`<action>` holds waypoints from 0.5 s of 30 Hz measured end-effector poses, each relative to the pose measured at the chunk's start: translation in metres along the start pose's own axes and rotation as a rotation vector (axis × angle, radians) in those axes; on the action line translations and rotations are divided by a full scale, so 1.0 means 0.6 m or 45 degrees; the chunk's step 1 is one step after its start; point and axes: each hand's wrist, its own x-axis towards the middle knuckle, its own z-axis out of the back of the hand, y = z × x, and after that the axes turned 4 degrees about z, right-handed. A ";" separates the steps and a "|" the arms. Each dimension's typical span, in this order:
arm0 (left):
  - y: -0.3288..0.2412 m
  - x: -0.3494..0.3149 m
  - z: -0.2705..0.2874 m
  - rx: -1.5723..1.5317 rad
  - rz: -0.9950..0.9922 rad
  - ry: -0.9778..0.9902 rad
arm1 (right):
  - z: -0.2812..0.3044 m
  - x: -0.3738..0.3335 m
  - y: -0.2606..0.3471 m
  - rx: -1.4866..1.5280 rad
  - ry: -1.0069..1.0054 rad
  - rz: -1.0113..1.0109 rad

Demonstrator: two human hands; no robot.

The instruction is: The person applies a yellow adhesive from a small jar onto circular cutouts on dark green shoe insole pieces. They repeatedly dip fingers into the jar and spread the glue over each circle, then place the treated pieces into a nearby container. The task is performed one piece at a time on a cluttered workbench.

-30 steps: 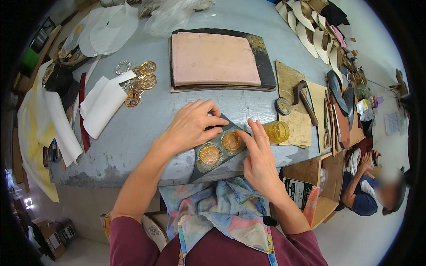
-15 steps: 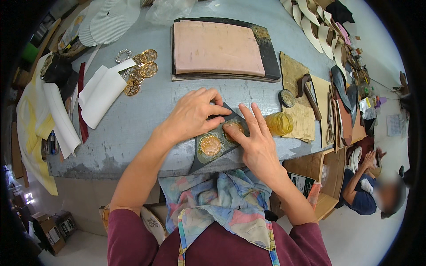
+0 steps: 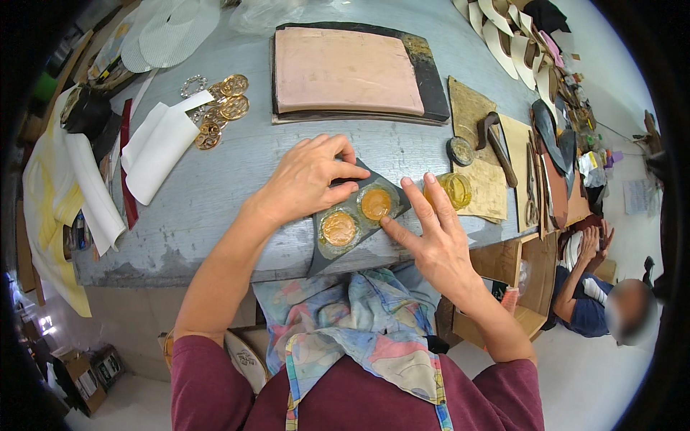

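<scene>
A dark grey, roughly triangular flat piece (image 3: 314, 260) lies near the table's front edge. Two round orange-gold discs sit on it, ringed by smeared, glossy yellowish stuff: a left disc (image 3: 338, 228) and a right disc (image 3: 376, 204). My left hand (image 3: 309, 178) holds the piece at its upper edge, index finger and thumb bent onto it. With its fingers spread, my right hand (image 3: 435, 233) hovers over the right side. Its thumb tip is at the right disc's lower edge. Just behind its fingers stands a glass jar (image 3: 457, 189) of yellow stuff, partly hidden by them.
A pinkish slab (image 3: 348, 72) rests on a dark board at the back. Gold rings (image 3: 234, 107) and a rolled white sheet (image 3: 159, 154) lie to the left. At right are a hammer (image 3: 501, 152), a round tin (image 3: 460, 151) and scissors (image 3: 532, 208). Another person (image 3: 582, 294) sits far right.
My right hand has moved right and slightly down, off the right disc, which now shows fully. My left hand stays on the dark piece. The whole view has shifted slightly.
</scene>
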 end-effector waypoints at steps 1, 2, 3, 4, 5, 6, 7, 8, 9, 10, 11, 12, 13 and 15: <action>-0.001 0.001 0.000 -0.002 0.000 -0.004 | 0.001 -0.001 0.000 -0.002 -0.010 -0.021; -0.001 0.001 0.001 -0.003 0.008 0.004 | 0.002 -0.001 0.001 -0.014 -0.002 -0.041; -0.002 0.001 0.002 -0.005 0.016 0.013 | 0.004 -0.001 0.003 -0.026 0.007 -0.061; -0.003 0.001 0.002 -0.007 0.025 0.020 | 0.005 -0.002 0.004 -0.035 0.022 -0.087; -0.003 0.001 0.002 -0.006 0.025 0.019 | 0.006 -0.001 0.005 -0.051 0.008 -0.096; -0.004 0.000 0.003 -0.006 0.028 0.017 | 0.007 -0.001 0.007 -0.063 0.001 -0.110; -0.005 0.000 0.003 -0.006 0.033 0.014 | 0.007 0.000 0.008 -0.075 -0.006 -0.116; -0.005 0.000 0.003 -0.008 0.033 0.014 | 0.007 0.000 0.008 -0.084 -0.009 -0.134; -0.005 0.000 0.003 -0.011 0.034 0.013 | 0.006 0.001 0.009 -0.095 -0.013 -0.145; -0.005 0.000 0.002 -0.014 0.037 0.013 | 0.005 0.001 0.010 -0.102 -0.012 -0.164; -0.004 -0.001 0.002 -0.012 0.034 0.013 | 0.004 0.002 0.010 -0.104 -0.005 -0.137; -0.004 -0.001 0.002 -0.009 0.033 0.014 | 0.002 0.002 0.012 -0.103 0.006 -0.118; -0.004 -0.001 0.002 -0.008 0.029 0.012 | 0.001 0.002 0.014 -0.101 0.016 -0.101; -0.003 -0.001 0.001 -0.007 0.029 0.013 | -0.001 0.002 0.017 -0.108 0.020 -0.076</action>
